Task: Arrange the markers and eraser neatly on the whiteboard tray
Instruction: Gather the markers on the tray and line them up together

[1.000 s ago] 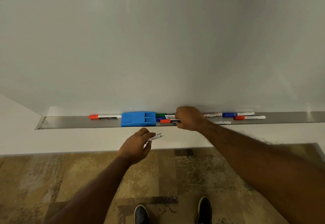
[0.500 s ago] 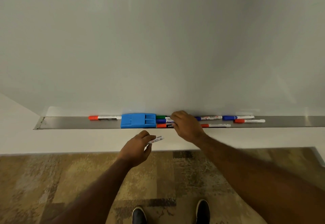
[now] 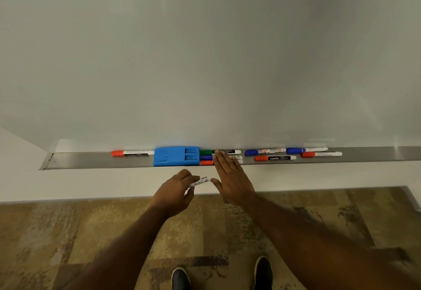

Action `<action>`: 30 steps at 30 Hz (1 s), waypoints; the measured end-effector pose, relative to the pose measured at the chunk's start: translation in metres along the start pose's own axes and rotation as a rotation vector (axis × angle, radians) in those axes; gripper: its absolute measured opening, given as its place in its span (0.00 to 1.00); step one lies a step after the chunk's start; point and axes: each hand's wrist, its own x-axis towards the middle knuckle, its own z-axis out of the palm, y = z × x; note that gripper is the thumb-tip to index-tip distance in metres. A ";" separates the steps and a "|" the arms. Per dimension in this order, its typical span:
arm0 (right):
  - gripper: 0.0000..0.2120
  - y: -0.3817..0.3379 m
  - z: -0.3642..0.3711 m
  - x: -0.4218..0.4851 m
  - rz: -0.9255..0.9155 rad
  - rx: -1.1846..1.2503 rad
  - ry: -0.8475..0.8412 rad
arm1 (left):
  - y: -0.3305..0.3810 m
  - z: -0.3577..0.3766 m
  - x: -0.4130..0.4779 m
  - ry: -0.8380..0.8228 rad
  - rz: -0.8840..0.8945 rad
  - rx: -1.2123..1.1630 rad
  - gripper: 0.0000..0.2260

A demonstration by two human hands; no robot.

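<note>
Flattening out over the tray, the right hand now lies open with fingers straight, its tips resting across the three markers stacked just right of the blue eraser; half a second ago it was curled over them, so the nudging looks finished and that green, blue and red trio sits squared against the eraser. The left hand is closed on a white-barrelled marker, held near the tray's front edge; its cap colour is probably hidden in the palm. Farther right on the metal tray, four markers lie loose in a staggered pair of rows, well apart from the group. Far left, one red-capped marker touches the eraser's other side. Those loose ones seem the remaining work
</note>
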 end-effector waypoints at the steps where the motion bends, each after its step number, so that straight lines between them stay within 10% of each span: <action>1: 0.38 0.000 0.002 -0.001 0.001 0.002 -0.002 | 0.000 0.000 0.000 0.002 0.000 -0.003 0.17; 10: 0.33 0.004 -0.006 -0.009 -0.009 0.009 0.129 | 0.004 -0.005 0.009 -0.010 0.014 0.029 0.17; 20: 0.08 0.003 -0.043 -0.040 0.444 1.149 0.214 | 0.046 0.000 0.038 0.001 0.132 0.025 0.17; 30: 0.05 0.048 -0.071 -0.054 0.722 1.605 0.301 | 0.078 0.006 0.065 0.032 0.192 0.020 0.16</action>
